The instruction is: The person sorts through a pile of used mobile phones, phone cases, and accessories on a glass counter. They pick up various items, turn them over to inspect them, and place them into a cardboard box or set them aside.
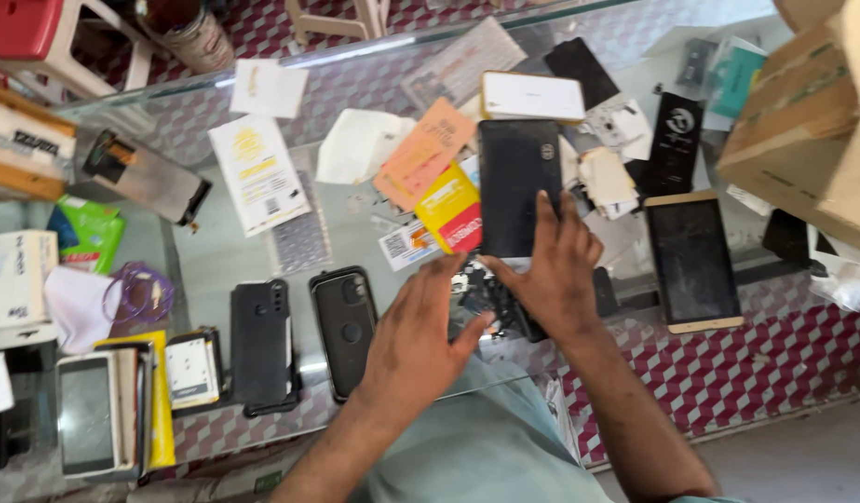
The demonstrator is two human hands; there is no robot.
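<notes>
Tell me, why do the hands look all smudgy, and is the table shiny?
In the head view, both the left hand and right hand are smeared by motion blur, as is the opened phone under them; the black tablet looks sharper. The glass counter shows pale daylight glare, strongest along its far edge.

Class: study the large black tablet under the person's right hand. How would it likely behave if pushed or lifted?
The black tablet looks flat and rigid, so it probably lifts stiffly. On the smooth glass counter it may slide easily. Its broad thin form suggests it is fragile if dropped.
</notes>
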